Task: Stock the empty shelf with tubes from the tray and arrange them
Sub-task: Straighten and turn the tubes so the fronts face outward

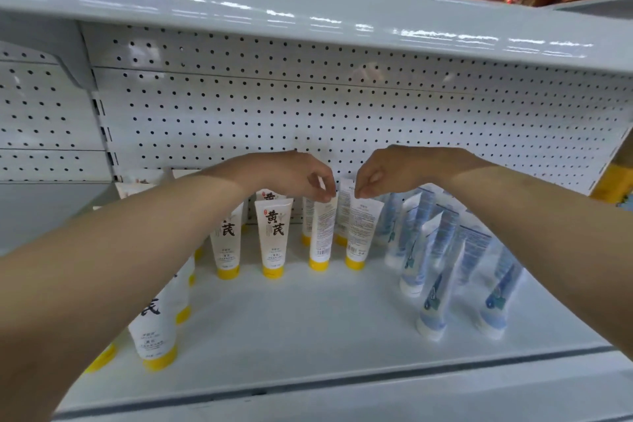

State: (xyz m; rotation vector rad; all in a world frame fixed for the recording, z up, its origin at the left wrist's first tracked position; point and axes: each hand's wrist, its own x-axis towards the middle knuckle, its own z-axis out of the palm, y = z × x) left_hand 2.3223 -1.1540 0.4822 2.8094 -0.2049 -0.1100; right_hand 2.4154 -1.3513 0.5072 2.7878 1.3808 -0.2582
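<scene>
Right now my left hand (298,178) pinches the crimped top of one yellow-capped tube (322,233), and my right hand (383,175) pinches the second yellow-capped tube (362,229) just beside it. Both stand cap-down at mid-shelf (308,319), barcode side toward me. I'd judge each wants turning on its cap until the label faces out like the printed tubes (274,236) on the left, keeping the row straight. Leaning blue tubes (431,271) crowd the right; my right forearm (548,233) crosses above them and could topple one.
</scene>
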